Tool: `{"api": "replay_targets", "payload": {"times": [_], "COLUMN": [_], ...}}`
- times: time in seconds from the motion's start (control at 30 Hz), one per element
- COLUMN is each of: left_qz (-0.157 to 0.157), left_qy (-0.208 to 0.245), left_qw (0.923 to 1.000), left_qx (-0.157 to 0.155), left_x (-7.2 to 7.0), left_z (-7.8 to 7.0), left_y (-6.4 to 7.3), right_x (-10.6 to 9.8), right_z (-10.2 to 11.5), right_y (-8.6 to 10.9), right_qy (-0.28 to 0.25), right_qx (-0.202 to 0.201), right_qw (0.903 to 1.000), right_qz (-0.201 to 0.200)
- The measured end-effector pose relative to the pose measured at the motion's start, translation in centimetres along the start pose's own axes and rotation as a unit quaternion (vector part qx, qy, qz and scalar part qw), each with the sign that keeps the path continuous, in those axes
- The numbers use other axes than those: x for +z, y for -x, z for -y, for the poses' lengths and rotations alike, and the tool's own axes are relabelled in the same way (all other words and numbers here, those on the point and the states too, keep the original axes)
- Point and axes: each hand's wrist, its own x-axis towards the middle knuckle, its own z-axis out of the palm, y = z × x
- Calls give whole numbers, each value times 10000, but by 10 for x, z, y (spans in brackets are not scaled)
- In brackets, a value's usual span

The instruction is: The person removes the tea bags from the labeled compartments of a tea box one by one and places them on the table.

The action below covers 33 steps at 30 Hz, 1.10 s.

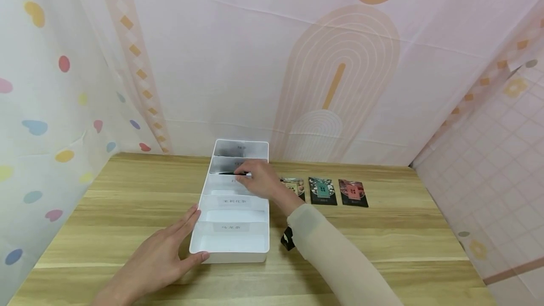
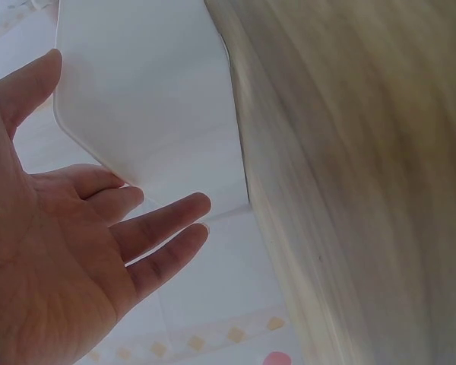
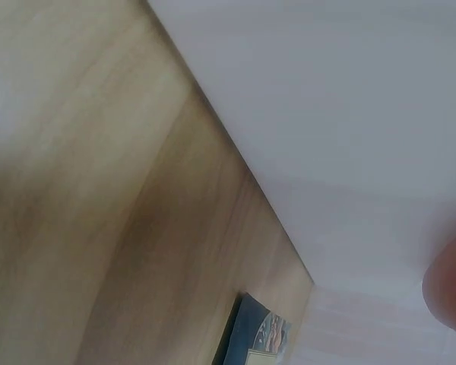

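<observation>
A long white divided box point(image 1: 229, 257) lies on the wooden table, with printed labels on its compartment walls. My right hand point(image 1: 261, 181) reaches into it from the right, at the second compartment from the back. Its thumb and fingers pinch a dark, thin packet point(image 1: 227, 173), which is mostly hidden by the compartment wall and the hand. At the near left corner of the box, my left hand point(image 1: 157, 261) has its thumb on the front edge and its fingers along the left side. In the left wrist view its fingers are fairly straight and spread.
Right of the box lie three dark packets in a row: one with a yellow label point(image 1: 299, 188), one green point(image 1: 323, 191), one red point(image 1: 353, 192). The right forearm passes over the table, a black wrist strap point(image 1: 287, 238) beneath it. A patterned curtain point(image 1: 204, 60) hangs behind.
</observation>
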Motion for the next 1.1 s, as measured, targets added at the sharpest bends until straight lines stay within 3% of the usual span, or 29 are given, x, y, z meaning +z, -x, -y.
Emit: {"api": "replay_targets", "payload": {"times": [0.53, 0.8, 1.1], "left_qz": [-28, -37, -45], "left_qy": [0, -5, -18], "left_qw": [10000, 10000, 10000], "left_qx": [47, 54, 45], "left_x": [1, 0, 1], "left_z": [1, 1, 1], "left_y": [0, 0, 0], "right_x": [3, 4, 3], "right_z": [-3, -2, -2], "right_y": [-2, -1, 1], "right_qy": [3, -774, -1105], "right_qx": [127, 573, 461], "right_qw": [9999, 9952, 9917], "right_qz": [13, -188, -478]}}
